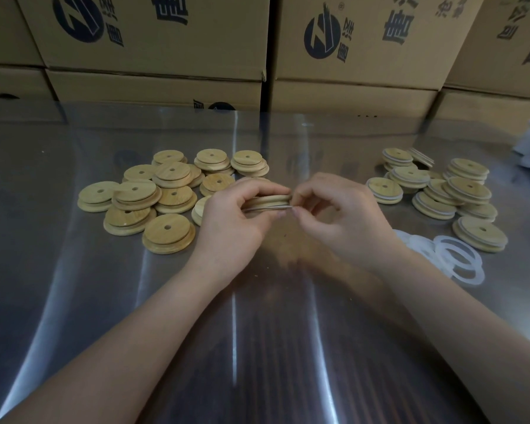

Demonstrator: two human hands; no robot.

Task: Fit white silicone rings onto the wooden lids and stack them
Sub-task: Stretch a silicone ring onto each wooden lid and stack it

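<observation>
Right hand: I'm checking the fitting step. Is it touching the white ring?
Touching. The head view shows the right hand pinching the white ring at the edge of the lid that the left hand grips.

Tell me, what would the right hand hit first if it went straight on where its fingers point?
The right hand points left at the wooden lid gripped by the left hand, and seems to touch its edge, pinching the white ring. The lid comes first.

Edge-on wooden lid [268, 199], ring [266, 208] seemingly half-seated
</observation>
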